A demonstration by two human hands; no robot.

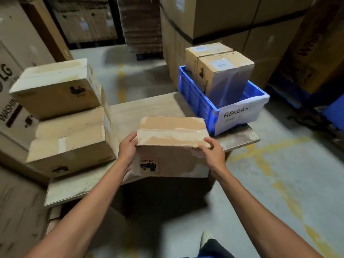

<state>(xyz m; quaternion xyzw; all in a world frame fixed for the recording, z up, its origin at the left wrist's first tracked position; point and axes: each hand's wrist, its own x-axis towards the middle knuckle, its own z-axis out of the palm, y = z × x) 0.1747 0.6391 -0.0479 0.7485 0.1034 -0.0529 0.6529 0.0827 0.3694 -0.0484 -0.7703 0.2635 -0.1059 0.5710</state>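
Left hand (128, 149), right hand (212, 149): fingers curled, gripping rectangular taped cardboard box (171, 146) on worn wooden table (240, 140).

Dim warehouse light, soft and from overhead, brightest on the pale floor (141, 75) at mid-distance and on the tops of the stacked boxes (55, 94) at left. Faint sheen on the tape across the held box (171, 131). Deep shadow beneath the tabletop (149, 107), a softer one on the near face of the held box. Murky toward the upper corners and the far right. Motion blur throughout, worst on the stacked boxes and the big cartons (232, 15) behind. Handwriting on the white label (240, 116) of the blue crate (195, 101) only partly legible. Strong wide-angle bending at the edges, forearms (89, 202) stretched long toward the bottom corners. Fine detail soft and grainy.
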